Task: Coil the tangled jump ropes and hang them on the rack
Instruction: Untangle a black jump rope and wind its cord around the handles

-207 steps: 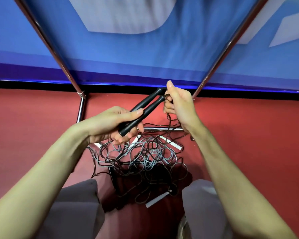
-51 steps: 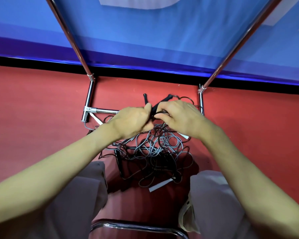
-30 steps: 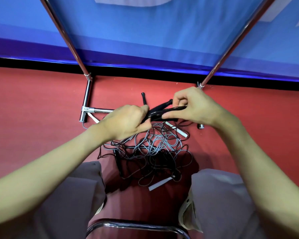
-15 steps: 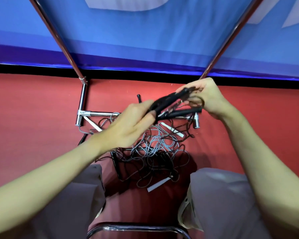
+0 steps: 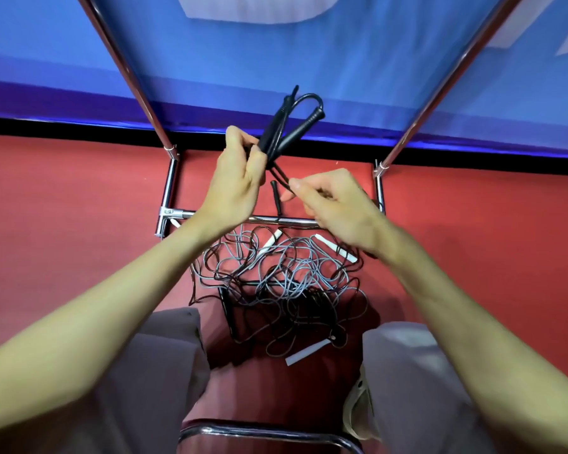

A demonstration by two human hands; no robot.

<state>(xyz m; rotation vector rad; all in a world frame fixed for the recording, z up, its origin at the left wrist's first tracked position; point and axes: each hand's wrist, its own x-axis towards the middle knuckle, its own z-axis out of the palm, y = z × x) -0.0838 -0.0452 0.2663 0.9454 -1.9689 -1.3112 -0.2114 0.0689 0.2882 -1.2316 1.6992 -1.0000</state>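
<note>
Fingers of the left hand curl round two slim black handles held up above the rack, while the right hand pinches their thin black cord. Below, tangled grey and black jump ropes sprawl on matte red floor between chrome tubes, under a glossy blue banner.

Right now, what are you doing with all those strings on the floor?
I'm sorting out jump ropes. My left hand holds a pair of black handles up in its grip, and my right hand pinches the black cord coming out of them. The rest are a tangled pile on the red floor, at the foot of the metal rack. Nothing I can see hangs there yet.
</note>
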